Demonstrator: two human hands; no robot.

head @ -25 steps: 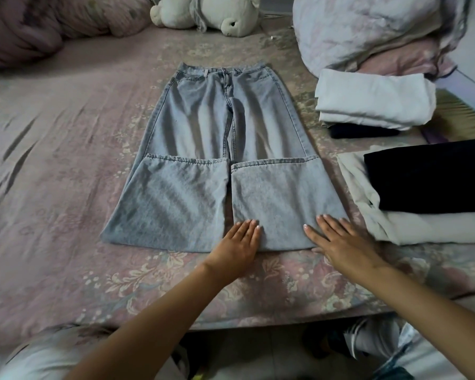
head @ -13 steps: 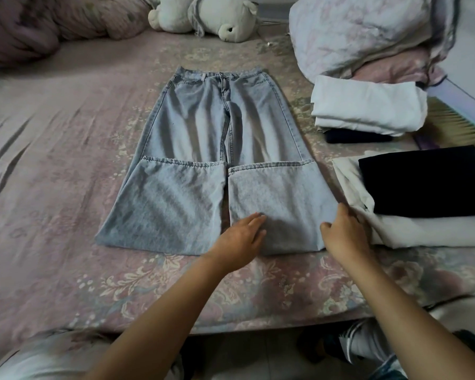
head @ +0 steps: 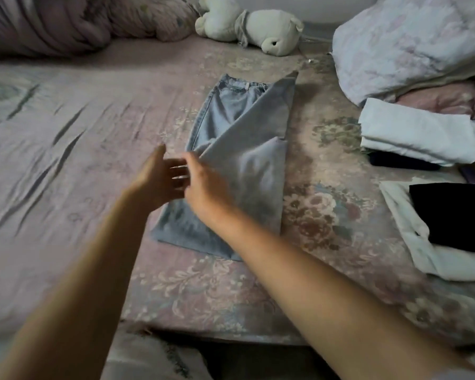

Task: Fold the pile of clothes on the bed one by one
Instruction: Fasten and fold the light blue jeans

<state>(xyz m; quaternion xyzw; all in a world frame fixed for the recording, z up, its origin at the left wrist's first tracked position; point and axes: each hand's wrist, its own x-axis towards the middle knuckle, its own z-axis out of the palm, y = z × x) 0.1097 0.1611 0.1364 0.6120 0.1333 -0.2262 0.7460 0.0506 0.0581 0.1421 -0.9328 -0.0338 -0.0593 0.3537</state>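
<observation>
No writing, label, brand or number can be read anywhere here. The jeans (head: 239,165) show a small pale patch at the waistband, but it is too blurred to make out any letters.

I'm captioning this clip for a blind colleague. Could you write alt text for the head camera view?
Two bare hands, the right hand crossed beside the left hand, swing one half of light blue jeans over the other on a floral bed sheet. Folded white and dark clothes lie to the right, and a white plush toy lies at the far edge.
</observation>
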